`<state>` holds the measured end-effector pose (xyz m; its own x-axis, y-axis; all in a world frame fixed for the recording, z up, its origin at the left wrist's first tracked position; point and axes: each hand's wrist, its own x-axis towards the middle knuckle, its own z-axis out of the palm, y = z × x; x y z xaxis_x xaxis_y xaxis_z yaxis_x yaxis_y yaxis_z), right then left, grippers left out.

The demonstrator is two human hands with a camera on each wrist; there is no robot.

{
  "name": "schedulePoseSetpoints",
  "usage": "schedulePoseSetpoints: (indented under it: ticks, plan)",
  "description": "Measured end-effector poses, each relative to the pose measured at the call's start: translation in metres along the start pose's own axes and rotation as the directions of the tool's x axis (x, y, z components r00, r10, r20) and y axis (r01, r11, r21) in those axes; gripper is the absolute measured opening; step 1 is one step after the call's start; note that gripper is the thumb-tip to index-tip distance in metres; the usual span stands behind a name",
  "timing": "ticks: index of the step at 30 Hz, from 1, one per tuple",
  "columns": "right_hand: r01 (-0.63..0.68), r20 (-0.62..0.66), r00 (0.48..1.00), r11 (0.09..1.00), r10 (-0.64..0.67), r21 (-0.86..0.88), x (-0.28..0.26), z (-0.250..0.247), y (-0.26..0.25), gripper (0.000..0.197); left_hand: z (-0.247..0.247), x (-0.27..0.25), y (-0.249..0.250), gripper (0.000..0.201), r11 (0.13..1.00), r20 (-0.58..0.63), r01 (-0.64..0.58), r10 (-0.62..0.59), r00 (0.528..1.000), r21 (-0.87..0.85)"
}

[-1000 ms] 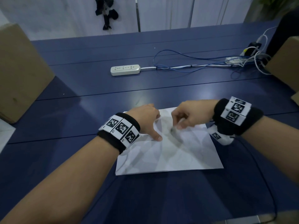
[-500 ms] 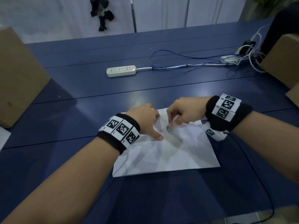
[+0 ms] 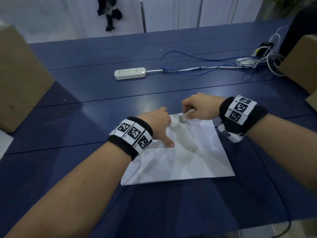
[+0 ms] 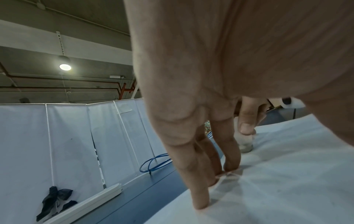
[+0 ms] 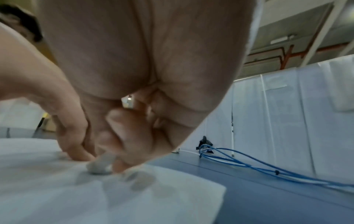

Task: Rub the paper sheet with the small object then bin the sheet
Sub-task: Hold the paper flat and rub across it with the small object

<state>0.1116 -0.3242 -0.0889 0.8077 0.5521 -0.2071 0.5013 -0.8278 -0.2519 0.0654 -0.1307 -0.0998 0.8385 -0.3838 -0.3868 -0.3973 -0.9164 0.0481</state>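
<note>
A creased white paper sheet [image 3: 185,157] lies flat on the blue table [image 3: 85,117] in front of me. My left hand [image 3: 159,124] presses straight fingers [image 4: 201,195] down on the sheet's far left part, thumb spread toward me. My right hand [image 3: 193,110] pinches a small whitish-grey object [image 3: 183,118], like an eraser, and holds its tip against the paper near the far edge. The same object [image 5: 100,165] touches the sheet [image 5: 57,189] in the right wrist view, and it [image 4: 246,145] shows past my left fingers in the left wrist view. Grey smudges mark the paper.
A white power strip [image 3: 130,73] lies further back, with blue and white cables [image 3: 197,67] running right to a plug cluster [image 3: 262,54]. Cardboard boxes stand at the left [image 3: 20,78] and right [image 3: 301,64] edges. White partition screens [image 4: 67,144] close the far side. A thin black cable [image 3: 267,170] trails from my right wrist.
My right hand has slid the small object away from me across the sheet, from its middle to near the far edge. The left hand stays pressed on the paper.
</note>
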Motion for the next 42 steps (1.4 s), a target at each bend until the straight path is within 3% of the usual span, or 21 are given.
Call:
schedulePoseSetpoints:
  ticks: [2, 5, 7, 9, 11, 13, 16, 18, 21, 23, 25, 27, 29, 32, 35, 36, 38, 40, 41, 42]
  plan:
    - [0.046, 0.127, 0.99, 0.995, -0.057, 0.088, -0.008, 0.003, -0.002, 0.013, 0.002, 0.0, -0.001, 0.065, 1.0, -0.016, -0.001, 0.001, 1.0, -0.003]
    - [0.086, 0.376, 0.912, 0.973, -0.164, 0.215, -0.022, 0.012, -0.014, 0.005, 0.004, 0.0, -0.004, 0.063, 1.0, -0.036, -0.008, 0.008, 0.999, -0.003]
    - [0.105, 0.309, 0.94, 0.984, -0.146, 0.145, -0.016, 0.01, -0.012, 0.006, 0.004, 0.001, -0.004, 0.066, 1.0, -0.044, -0.01, 0.009, 0.999, -0.022]
    - [0.058, 0.127, 0.99, 0.998, -0.062, 0.037, -0.004, 0.004, -0.003, 0.011, 0.003, 0.0, -0.004, 0.07, 0.999, -0.045, -0.008, 0.006, 0.999, -0.042]
    - [0.018, -0.002, 1.0, 1.0, -0.018, -0.004, -0.001, 0.001, 0.004, 0.014, 0.004, 0.0, -0.004, 0.074, 0.999, -0.037, -0.001, -0.001, 0.999, -0.055]
    - [0.04, 0.069, 0.997, 0.998, -0.043, 0.046, -0.008, 0.004, 0.004, 0.01, 0.005, 0.0, -0.004, 0.072, 0.998, -0.035, 0.013, -0.015, 0.999, -0.055]
    - [0.084, 0.326, 0.936, 0.985, -0.13, 0.153, -0.024, 0.008, -0.009, 0.005, 0.004, 0.0, -0.005, 0.069, 0.999, -0.035, 0.038, -0.039, 0.999, -0.036]
    - [0.086, 0.302, 0.946, 0.989, -0.12, 0.122, -0.021, 0.006, -0.011, 0.006, 0.003, 0.001, -0.005, 0.07, 0.998, -0.027, 0.042, -0.043, 0.999, -0.043]
    - [-0.005, 0.079, 0.997, 1.0, 0.004, 0.017, -0.005, 0.0, -0.001, 0.019, 0.003, 0.001, -0.004, 0.076, 0.998, -0.021, 0.029, -0.03, 0.999, -0.054]
    - [-0.017, 0.015, 1.0, 1.0, 0.017, -0.003, -0.003, 0.001, 0.004, 0.019, 0.004, 0.0, -0.004, 0.076, 0.998, -0.023, 0.02, -0.022, 0.999, -0.058]
    - [0.038, 0.105, 0.994, 0.999, -0.041, 0.038, -0.011, 0.006, 0.003, 0.009, 0.005, 0.0, -0.005, 0.074, 0.998, -0.024, 0.024, -0.025, 0.999, -0.054]
    - [0.072, 0.277, 0.955, 0.988, -0.108, 0.137, -0.021, 0.01, -0.004, 0.005, 0.005, 0.0, -0.005, 0.076, 0.999, -0.022, 0.029, -0.03, 0.999, -0.044]
    - [0.086, 0.328, 0.935, 0.985, -0.132, 0.152, -0.023, 0.01, -0.006, 0.004, 0.005, 0.001, -0.005, 0.076, 0.999, -0.019, 0.027, -0.028, 0.999, -0.046]
    - [0.025, 0.117, 0.993, 0.999, -0.03, 0.045, -0.005, 0.004, 0.002, 0.012, 0.004, 0.002, -0.004, 0.078, 0.998, -0.013, 0.018, -0.018, 1.0, -0.055]
    - [-0.025, -0.051, 0.998, 1.0, 0.025, 0.0, 0.002, 0.002, 0.008, 0.018, 0.004, 0.001, -0.004, 0.079, 0.998, -0.01, 0.013, -0.013, 1.0, -0.058]
    - [0.004, -0.026, 1.0, 1.0, -0.004, 0.004, -0.001, 0.004, 0.008, 0.016, 0.005, 0.001, -0.004, 0.077, 0.998, -0.011, 0.017, -0.018, 1.0, -0.061]
    - [0.068, 0.149, 0.985, 0.993, -0.083, 0.1, -0.012, 0.007, 0.003, 0.009, 0.006, 0.002, -0.005, 0.075, 0.998, -0.015, 0.024, -0.025, 1.0, -0.061]
    - [0.059, 0.375, 0.916, 0.972, -0.143, 0.228, -0.022, 0.011, -0.003, 0.006, 0.006, 0.002, -0.005, 0.076, 0.999, -0.015, 0.026, -0.026, 1.0, -0.047]
    - [0.053, 0.421, 0.893, 0.967, -0.156, 0.248, -0.023, 0.011, -0.004, 0.006, 0.005, 0.003, -0.005, 0.077, 0.999, -0.012, 0.026, -0.026, 1.0, -0.043]
    - [0.054, 0.405, 0.903, 0.973, -0.144, 0.226, -0.02, 0.011, -0.003, 0.006, 0.005, 0.003, -0.004, 0.077, 0.999, -0.007, 0.024, -0.024, 1.0, -0.041]
